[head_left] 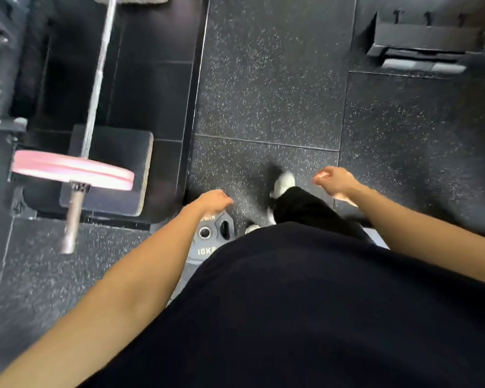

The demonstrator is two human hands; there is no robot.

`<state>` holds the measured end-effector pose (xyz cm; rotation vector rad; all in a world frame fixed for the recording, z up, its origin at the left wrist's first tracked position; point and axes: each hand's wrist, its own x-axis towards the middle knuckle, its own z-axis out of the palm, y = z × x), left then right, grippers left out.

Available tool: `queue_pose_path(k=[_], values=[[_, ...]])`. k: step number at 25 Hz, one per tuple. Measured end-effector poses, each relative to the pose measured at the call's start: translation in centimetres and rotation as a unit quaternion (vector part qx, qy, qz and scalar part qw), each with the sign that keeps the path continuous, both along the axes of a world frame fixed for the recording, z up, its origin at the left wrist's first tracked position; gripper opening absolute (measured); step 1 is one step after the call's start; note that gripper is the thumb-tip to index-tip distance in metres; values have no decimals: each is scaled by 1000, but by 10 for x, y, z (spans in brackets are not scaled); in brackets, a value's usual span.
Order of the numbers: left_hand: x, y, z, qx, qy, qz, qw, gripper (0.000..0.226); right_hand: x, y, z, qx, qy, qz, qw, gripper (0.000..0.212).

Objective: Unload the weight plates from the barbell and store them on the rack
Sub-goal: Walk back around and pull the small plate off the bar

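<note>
Speckled black rubber gym flooring (269, 88) is filling most of the view, with a darker lifting platform on the left. On that platform the barbell (95, 88) is lying with a pink weight plate (70, 169) loaded on its near sleeve, the bare sleeve end (72, 219) sticking out toward the person. A black 10 kg plate (212, 236) is hanging just below the left hand (212, 201), close beside the person's leg; the left hand's fingers are curling down at the plate's top edge and appear to be gripping it, though blur and the wrist are hiding the contact itself. The right hand (335, 182) is swinging free out to the side, its fingers loosely curled and holding nothing. A white shoe (284, 183) is stepping forward between the hands. Dark equipment, possibly storage, is sitting at the upper right corner (420, 43); whether it is the plate rack I cannot tell.

Judging from this, the person is carrying one unloaded plate away from the bar, with the pink plate not yet removed. The next move is calling for finding a rack peg, bringing the right hand in to steady the plate, and lining its centre hole up with the peg.
</note>
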<state>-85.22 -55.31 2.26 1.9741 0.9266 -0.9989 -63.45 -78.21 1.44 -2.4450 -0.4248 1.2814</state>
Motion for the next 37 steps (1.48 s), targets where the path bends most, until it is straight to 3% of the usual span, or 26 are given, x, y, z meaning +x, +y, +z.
queue_pose_path(k=[8, 12, 14, 21, 27, 32, 37], values=[[207, 119, -25, -20, 45, 1, 999, 41, 188, 112, -24, -78, 76, 69, 992, 33], [327, 188, -14, 28, -32, 64, 997, 37, 302, 168, -8, -79, 49, 53, 994, 42], [382, 222, -12, 37, -51, 78, 995, 35, 351, 201, -7, -62, 43, 41, 996, 37], [555, 346, -41, -12, 6, 1, 1000, 37, 491, 312, -38, -79, 77, 10, 994, 29], [746, 508, -20, 20, 1, -105, 994, 34, 655, 415, -23, -43, -7, -122, 992, 26], [879, 561, -29, -1, 37, -149, 988, 31, 767, 480, -22, -2, 5, -206, 978, 27], [1023, 583, -52, -33, 76, -260, 962, 34, 897, 510, -45, -28, 79, -157, 984, 30]])
